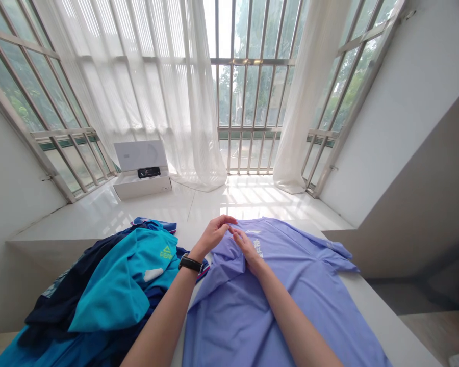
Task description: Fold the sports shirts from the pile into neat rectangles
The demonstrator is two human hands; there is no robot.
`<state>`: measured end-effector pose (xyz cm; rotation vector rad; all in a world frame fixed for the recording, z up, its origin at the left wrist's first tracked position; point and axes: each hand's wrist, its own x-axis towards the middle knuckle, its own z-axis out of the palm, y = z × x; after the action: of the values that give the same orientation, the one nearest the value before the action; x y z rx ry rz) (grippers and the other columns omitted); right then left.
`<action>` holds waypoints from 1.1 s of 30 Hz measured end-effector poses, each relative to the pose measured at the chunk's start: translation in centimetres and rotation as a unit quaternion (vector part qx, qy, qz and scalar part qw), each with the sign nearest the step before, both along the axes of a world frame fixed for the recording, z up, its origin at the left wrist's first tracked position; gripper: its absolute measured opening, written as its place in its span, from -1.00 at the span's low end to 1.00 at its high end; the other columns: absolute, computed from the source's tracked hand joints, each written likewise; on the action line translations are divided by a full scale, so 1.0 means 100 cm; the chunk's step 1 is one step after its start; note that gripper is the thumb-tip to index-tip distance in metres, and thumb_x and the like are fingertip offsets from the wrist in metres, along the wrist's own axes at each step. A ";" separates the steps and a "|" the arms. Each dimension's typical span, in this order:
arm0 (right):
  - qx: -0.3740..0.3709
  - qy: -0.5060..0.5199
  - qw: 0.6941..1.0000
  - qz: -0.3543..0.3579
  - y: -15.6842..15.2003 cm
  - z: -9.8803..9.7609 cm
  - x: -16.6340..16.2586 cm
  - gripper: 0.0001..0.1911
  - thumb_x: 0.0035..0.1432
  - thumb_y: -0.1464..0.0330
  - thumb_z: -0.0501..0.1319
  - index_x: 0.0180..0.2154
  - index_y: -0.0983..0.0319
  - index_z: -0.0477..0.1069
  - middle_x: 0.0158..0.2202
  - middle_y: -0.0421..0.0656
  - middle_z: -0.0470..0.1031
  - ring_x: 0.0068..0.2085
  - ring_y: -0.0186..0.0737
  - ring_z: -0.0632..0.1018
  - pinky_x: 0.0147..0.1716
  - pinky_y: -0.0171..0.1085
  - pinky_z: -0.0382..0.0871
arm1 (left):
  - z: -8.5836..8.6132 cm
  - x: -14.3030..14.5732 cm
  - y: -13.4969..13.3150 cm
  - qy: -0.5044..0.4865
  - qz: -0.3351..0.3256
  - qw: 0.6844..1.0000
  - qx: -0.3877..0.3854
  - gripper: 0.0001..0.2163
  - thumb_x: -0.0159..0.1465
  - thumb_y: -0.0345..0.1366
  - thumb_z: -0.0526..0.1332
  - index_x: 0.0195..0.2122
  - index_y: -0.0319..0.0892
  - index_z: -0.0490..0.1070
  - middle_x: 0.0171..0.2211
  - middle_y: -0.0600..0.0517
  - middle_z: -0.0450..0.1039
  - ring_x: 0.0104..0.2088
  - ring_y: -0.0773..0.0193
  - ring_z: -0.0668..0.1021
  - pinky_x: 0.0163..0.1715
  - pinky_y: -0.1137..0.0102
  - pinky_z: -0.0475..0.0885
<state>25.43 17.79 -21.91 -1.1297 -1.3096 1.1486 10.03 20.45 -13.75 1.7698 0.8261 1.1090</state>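
Note:
A lavender T-shirt [306, 285] with white lettering on its chest lies spread on the white ledge, collar end toward the window. Its left sleeve side is bunched in folds. My left hand [216, 232], with a black-strapped watch [190, 262] on the wrist, is closed at the shirt's upper left, fingers bent toward the right. Close against it, my right hand [247, 247] has its fingers together on the gathered cloth near the collar. The fingertips of both hands meet there, and they partly hide the fabric between them.
A heap of blue and dark clothes [115, 280] lies left of the shirt. Farther back, an opened white box [143, 186] holds a dark device [149, 172]. White curtains [168, 92] hang before barred windows, reaching the ledge [199, 204]. A wall slopes at right.

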 end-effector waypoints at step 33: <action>0.020 -0.077 0.982 -0.170 0.014 0.000 0.030 -0.62 0.09 0.16 0.18 -0.15 0.21 0.58 -0.16 -0.07 0.63 -0.18 -0.05 0.58 -0.11 -0.09 0.47 | -0.040 -0.033 0.034 0.183 0.228 0.949 0.114 -0.73 0.29 -0.34 0.13 0.02 -0.18 0.36 -0.04 -0.11 0.44 -0.02 0.16 0.50 0.03 0.30 0.40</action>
<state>28.39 19.19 -21.89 -1.3738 -1.1917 0.7940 6.73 23.85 -17.74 2.0757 1.4374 1.2204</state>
